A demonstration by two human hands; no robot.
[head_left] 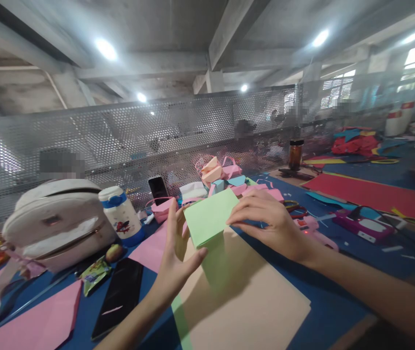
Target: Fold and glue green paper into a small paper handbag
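Observation:
A light green folded paper piece (211, 216) is held up between both hands, over a stack of peach paper sheets (254, 291). On its left side, my left hand (180, 250) grips it, thumb at the lower edge and fingers partly hidden behind. My right hand (269, 221) pinches the right edge between bent fingers and thumb. Green paper (182, 318) shows along the stack's left edge. To the right of my right hand lies a pink glue gun (315, 233) with a small red light. Behind the green piece are small pink and peach paper baskets (213, 171).
At left are a white backpack (58, 223), a bottle (122, 216), a dark phone (120, 296), a snack packet (96, 276) and pink sheets (36, 321). Rightward lie a purple device (362, 226) and red paper (371, 192). A perforated metal screen (178, 126) stands behind.

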